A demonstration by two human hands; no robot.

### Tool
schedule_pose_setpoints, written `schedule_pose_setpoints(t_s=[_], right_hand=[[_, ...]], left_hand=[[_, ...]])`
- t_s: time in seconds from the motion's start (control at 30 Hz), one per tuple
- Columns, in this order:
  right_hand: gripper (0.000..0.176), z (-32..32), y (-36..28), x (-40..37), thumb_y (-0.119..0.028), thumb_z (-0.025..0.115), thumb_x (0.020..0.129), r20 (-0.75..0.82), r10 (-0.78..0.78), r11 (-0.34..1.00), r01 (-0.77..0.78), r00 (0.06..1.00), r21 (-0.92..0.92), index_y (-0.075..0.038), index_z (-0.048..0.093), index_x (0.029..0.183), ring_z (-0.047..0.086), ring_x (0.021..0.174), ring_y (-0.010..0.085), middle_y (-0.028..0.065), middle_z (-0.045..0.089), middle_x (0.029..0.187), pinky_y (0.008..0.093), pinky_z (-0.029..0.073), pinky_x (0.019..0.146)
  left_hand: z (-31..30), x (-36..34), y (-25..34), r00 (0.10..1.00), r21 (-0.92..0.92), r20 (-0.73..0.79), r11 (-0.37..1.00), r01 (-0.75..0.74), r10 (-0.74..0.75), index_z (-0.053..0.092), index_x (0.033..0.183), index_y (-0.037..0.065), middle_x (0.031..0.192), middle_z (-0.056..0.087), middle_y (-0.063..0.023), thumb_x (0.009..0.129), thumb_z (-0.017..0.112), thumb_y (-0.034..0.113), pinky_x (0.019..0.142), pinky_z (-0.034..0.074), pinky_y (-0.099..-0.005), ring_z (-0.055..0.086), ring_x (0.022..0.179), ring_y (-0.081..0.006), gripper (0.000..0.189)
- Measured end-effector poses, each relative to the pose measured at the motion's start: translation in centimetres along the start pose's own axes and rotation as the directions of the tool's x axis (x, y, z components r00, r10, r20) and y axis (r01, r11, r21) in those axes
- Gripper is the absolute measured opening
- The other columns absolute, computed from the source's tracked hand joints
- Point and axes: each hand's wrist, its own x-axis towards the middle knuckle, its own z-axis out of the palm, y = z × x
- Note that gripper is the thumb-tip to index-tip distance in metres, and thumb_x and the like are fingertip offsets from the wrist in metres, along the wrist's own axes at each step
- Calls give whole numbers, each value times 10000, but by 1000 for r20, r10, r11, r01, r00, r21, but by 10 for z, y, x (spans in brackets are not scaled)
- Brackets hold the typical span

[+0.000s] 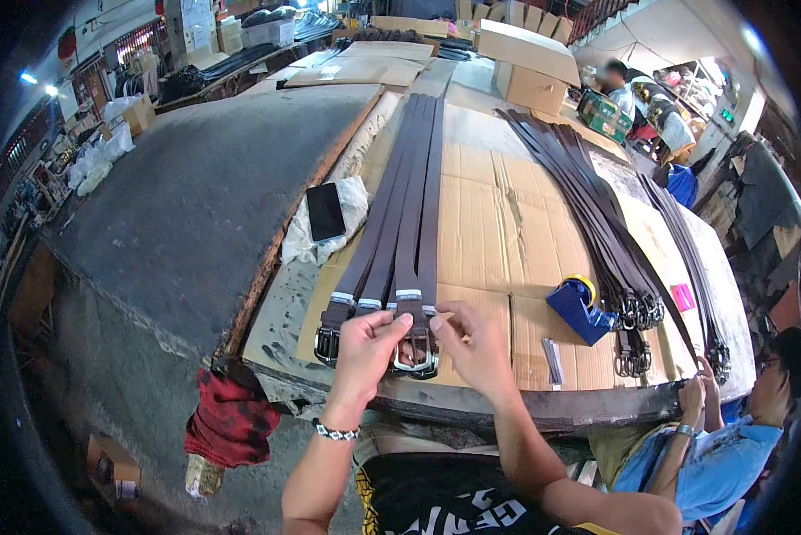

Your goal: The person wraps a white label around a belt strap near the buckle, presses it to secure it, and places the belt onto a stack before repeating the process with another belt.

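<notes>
Several dark belts (398,196) lie lengthwise side by side before me, with buckles towards the table's near edge. White paper bands (408,295) wrap some belts near the buckle end. My left hand (365,346) pinches one belt just above its silver buckle (415,357), thumb on top. On the other side, my right hand (476,348) has thumb and bent fingers at the same belt's edge, by its white band. Another buckle (326,343) shows left of my left hand.
Right of me are a blue tape dispenser (581,310), a stack of white strips (553,361) and more belts (596,214). A phone (325,212) lies on plastic at left. A co-worker (730,446) handles a belt at the right edge. Cardboard (480,232) covers the table.
</notes>
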Motion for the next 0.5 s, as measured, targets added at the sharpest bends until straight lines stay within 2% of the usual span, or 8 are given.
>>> schedule_pose_setpoints(t_s=[0.03,0.13,0.17,0.2,0.27,0.3,0.4,0.5], right_hand=[[360,1,-6,-7,-173,650,960,52,61,994,-65,997,86,20,588,1257,575,627,68,32,631,776,221,432,493],[416,12,-9,-15,-173,682,928,37,121,964,-127,992,234,-7,556,1288,575,611,109,44,603,686,283,446,565],[448,18,3,-14,-144,682,927,13,59,973,-60,998,221,-20,523,1326,552,561,100,27,573,677,269,435,512],[446,20,2,-12,-135,682,926,26,91,955,-95,995,281,-21,522,1326,550,551,96,28,579,684,262,433,493],[443,25,1,-9,-117,682,924,70,167,900,-181,983,397,-22,521,1325,546,532,88,31,590,699,249,429,455],[431,27,8,-8,-93,676,926,69,126,906,-143,990,397,-11,515,1317,562,531,81,44,605,707,234,428,415],[423,28,-2,-8,-92,673,932,130,210,847,-247,969,471,-1,509,1312,570,535,88,62,624,720,237,437,424],[405,39,-1,-12,-102,662,944,146,218,852,-261,965,455,-12,514,1310,579,539,104,78,642,741,251,452,434]], left_hand=[[-1,3,2,1000,50,18,999,12,-13,690,949,-39,723,671,-16,963,652,120,500,476,-221,613,579,-61,164],[1,13,2,999,138,31,990,10,-14,687,919,-41,708,662,-19,964,650,119,499,473,-226,607,571,-68,170],[-1,18,0,998,203,60,979,-4,-8,691,889,-35,701,661,-20,965,646,117,500,466,-225,600,570,-69,176],[-5,22,-3,994,309,105,949,-64,33,692,863,-35,707,666,-22,973,636,130,507,462,-227,595,571,-68,206],[-8,25,4,992,345,126,938,-40,-4,699,862,-38,715,677,-30,983,622,155,518,460,-233,595,576,-66,240],[-9,24,10,989,383,147,923,-35,-24,699,884,-53,703,674,-35,987,616,178,534,464,-243,599,590,-63,266],[-19,12,29,984,714,162,679,-170,75,699,1029,-69,768,698,-57,988,612,182,590,491,-247,627,652,-68,269],[-27,-9,41,956,557,50,787,-267,289,685,1121,-52,880,715,-75,984,616,167,619,496,-233,644,711,-89,267]])
